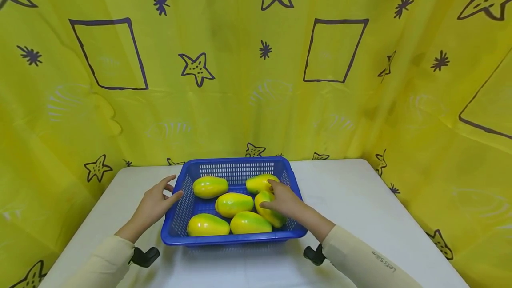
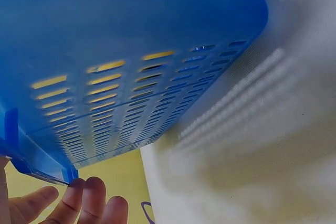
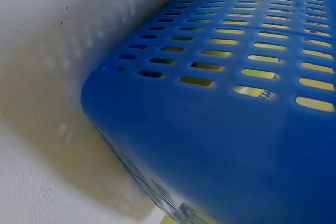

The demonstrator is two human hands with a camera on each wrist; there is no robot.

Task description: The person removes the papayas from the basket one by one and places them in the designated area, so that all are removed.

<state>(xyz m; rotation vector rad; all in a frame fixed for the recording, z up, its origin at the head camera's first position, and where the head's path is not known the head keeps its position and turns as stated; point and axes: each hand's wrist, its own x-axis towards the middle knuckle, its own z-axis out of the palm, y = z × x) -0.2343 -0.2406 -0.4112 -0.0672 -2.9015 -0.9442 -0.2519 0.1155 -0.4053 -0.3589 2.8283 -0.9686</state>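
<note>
A: Where's the basket?
B: Blue plastic basket [image 1: 234,240], on the white worktop [image 1: 332,199], roughly midway between its left and right edges. Far rim overlaps the worktop's far edge in the head view.

A: Contents?
B: Six yellow-green fruits, all inside. One by the far left corner [image 1: 210,187], one by the far right corner [image 1: 256,184], one in the middle [image 1: 234,204], one along the right side [image 1: 263,198], two along the near side, left [image 1: 208,225] and centre [image 1: 250,223].

A: Left hand?
B: Left hand [image 1: 154,199] at the basket's left rim. Thumb and fingers apart, loosely bent, fingertips right at the rim in the left wrist view. Can't confirm contact.

A: Right hand?
B: Right hand [image 1: 287,200] reaches in over the right rim. Thumb over the right-side fruit, forefinger at the far-right one, those two apart. Other fingers hidden; can't tell if it grips. Right wrist view shows just the slotted basket wall, the worktop and shadow.

A: Rest?
B: Pale sleeves [image 1: 364,254], a black mount [image 1: 145,257] at each wrist, yellow curtain [image 1: 228,114] behind, printed with starfish and frames.
</note>
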